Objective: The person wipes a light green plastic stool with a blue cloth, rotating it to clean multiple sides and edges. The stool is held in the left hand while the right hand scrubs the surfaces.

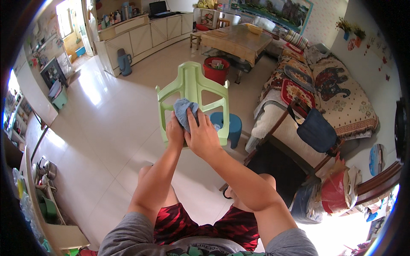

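Observation:
A light green plastic chair (191,80) stands upright in front of me, with cut-out openings in its frame. Against its middle part lies a crumpled blue cloth (183,110). My right hand (204,134) presses on the cloth with its fingers spread over it. At the cloth's left edge, my left hand (175,131) holds it close to the chair frame. The palms and the chair's lower part are partly hidden by my hands. Just behind the chair, to the right, is a blue plastic stool (235,128).
A red bucket (221,75) with things in it sits beyond the chair, before a covered table (233,38). A blue thermos flask (124,62) stands by white cabinets (137,40). On the right are a covered sofa (339,96) and a wooden-armed chair (275,163) with a dark bag (317,131).

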{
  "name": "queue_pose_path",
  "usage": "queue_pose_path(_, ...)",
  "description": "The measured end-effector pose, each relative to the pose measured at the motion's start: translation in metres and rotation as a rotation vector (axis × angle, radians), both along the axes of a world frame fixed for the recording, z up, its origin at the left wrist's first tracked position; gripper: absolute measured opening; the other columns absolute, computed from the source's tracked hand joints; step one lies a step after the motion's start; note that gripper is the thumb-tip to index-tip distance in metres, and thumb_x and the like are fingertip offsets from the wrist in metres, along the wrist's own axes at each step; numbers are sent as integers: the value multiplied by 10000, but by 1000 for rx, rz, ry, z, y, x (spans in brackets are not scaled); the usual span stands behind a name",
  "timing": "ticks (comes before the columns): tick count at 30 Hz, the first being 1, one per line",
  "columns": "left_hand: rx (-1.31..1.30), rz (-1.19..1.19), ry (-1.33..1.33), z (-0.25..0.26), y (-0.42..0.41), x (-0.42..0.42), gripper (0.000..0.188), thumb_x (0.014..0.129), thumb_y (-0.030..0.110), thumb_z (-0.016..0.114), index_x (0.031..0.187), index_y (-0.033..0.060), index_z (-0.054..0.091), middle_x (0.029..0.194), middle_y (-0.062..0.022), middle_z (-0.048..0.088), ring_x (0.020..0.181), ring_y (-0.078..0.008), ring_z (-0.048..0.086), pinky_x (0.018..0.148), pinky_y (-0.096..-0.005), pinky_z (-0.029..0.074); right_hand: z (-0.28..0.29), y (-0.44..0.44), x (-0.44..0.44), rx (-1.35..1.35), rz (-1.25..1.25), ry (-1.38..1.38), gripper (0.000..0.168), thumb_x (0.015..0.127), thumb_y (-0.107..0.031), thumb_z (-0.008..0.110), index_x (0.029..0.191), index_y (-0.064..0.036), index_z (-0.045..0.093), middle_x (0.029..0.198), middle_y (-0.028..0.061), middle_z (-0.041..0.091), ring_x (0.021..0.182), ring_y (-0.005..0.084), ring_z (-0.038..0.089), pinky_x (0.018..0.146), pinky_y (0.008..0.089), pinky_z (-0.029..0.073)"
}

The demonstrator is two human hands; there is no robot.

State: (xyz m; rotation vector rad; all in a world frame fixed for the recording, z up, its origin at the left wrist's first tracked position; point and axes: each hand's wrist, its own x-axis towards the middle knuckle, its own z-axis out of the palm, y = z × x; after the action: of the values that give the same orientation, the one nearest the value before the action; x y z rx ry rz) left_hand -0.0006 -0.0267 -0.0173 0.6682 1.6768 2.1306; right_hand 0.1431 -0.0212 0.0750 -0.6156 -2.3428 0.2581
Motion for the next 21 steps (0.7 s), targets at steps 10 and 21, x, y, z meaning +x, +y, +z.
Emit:
queue_pose_path(10,-394,-47,564,43,-28,50,692,1072,480,313,682,7,634,711,-254,637,741,-476,614,722,-523,445,1,55,7,-101,-266,393,657,888,-199,698,1471,-44,440,1333,306,441,1215,471,494,996,501,456)
queue_pose_path(21,-289,-289,1018,51,-31,86,508,1050,304,438,643,58,617,640,-148,641,614,-399,605,700,-489,454,18,137,75,81,-537,478,506,963,-135,584,1446,-105,434,1431,277,433,1317,463,433,979,521,475)
